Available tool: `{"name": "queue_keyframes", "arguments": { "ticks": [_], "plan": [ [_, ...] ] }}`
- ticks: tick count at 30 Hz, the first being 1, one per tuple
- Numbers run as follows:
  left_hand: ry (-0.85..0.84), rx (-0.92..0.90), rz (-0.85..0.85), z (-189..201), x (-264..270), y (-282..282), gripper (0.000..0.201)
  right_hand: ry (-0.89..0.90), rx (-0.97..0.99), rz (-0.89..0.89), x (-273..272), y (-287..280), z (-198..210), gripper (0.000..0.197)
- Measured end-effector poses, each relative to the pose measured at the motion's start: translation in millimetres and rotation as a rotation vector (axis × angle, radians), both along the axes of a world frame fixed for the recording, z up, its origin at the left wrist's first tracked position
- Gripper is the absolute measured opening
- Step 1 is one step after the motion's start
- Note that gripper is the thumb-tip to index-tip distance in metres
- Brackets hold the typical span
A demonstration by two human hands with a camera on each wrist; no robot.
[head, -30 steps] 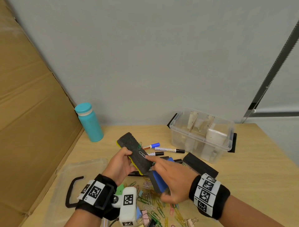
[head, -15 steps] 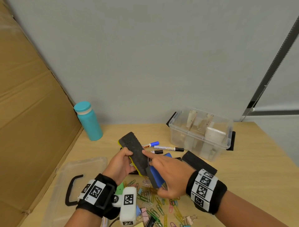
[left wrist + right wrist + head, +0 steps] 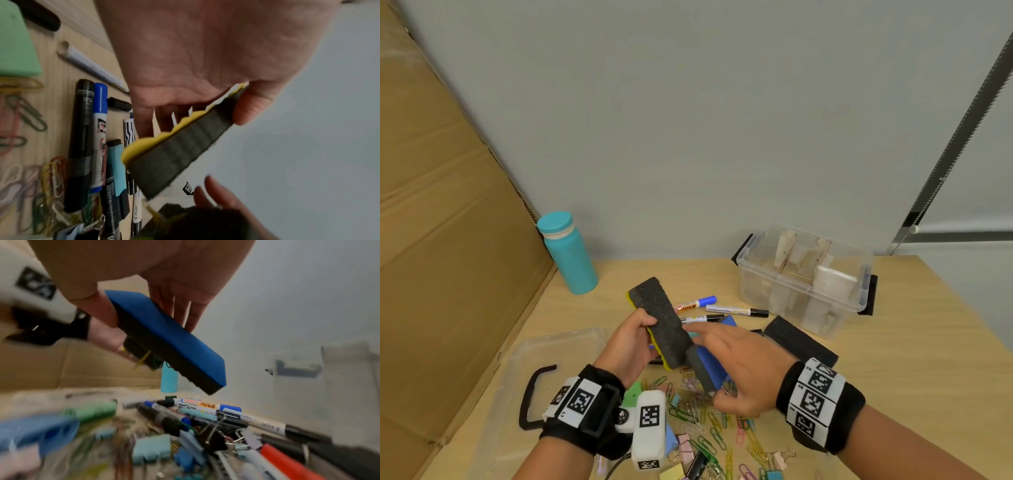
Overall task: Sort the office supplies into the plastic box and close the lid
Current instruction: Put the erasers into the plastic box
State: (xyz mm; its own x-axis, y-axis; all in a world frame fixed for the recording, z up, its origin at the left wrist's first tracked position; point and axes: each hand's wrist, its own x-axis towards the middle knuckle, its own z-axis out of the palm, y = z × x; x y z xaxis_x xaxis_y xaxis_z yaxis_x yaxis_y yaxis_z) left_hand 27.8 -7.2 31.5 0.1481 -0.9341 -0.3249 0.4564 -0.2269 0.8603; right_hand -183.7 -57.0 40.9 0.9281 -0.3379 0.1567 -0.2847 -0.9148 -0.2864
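Observation:
My left hand [image 3: 643,334] grips a yellow-backed eraser [image 3: 661,318] by its long edges, black felt facing up, above the table. In the left wrist view the thumb and fingers clamp the yellow eraser [image 3: 180,155]. My right hand [image 3: 726,370] holds a blue-backed eraser [image 3: 710,365] just below it, thumb on one edge and fingers on the other, and the two erasers overlap end to end. The blue eraser [image 3: 164,337] is tilted, with paper clips clinging to its felt. The clear plastic box [image 3: 767,294] stands open at the back right, with dividers inside.
The clear lid [image 3: 544,359] with a black handle lies at the left. A third black eraser [image 3: 801,346], markers [image 3: 736,311], many paper clips [image 3: 709,431] and binder clips cover the middle and front. A teal bottle [image 3: 568,253] stands by the cardboard wall [image 3: 448,240].
My right index finger has slid down off the yellow eraser's felt, and the paper clip that lay there is gone. The right hand has drawn nearer to me with the blue eraser.

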Motion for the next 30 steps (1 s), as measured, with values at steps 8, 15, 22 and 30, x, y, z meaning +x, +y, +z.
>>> {"name": "queue_keyframes", "arguments": {
  "ticks": [8,15,22,30],
  "plan": [
    [-0.175,-0.007,-0.032,3.6,0.2,6.8,0.042,-0.471,0.722,-0.42,0.9,-27.1,12.3,0.055],
    [-0.269,-0.024,-0.09,-2.6,-11.1,8.2,0.032,-0.557,0.923,-0.516,6.7,-35.1,4.7,0.028],
    [-0.284,0.036,-0.159,1.0,-18.4,11.5,0.048,-0.561,0.909,-0.501,17.9,-32.5,-2.0,0.027],
    [-0.132,0.015,-0.199,9.4,-35.8,6.1,0.063,-0.691,1.219,-0.53,39.9,-33.6,-2.4,0.031]
  ]
}}
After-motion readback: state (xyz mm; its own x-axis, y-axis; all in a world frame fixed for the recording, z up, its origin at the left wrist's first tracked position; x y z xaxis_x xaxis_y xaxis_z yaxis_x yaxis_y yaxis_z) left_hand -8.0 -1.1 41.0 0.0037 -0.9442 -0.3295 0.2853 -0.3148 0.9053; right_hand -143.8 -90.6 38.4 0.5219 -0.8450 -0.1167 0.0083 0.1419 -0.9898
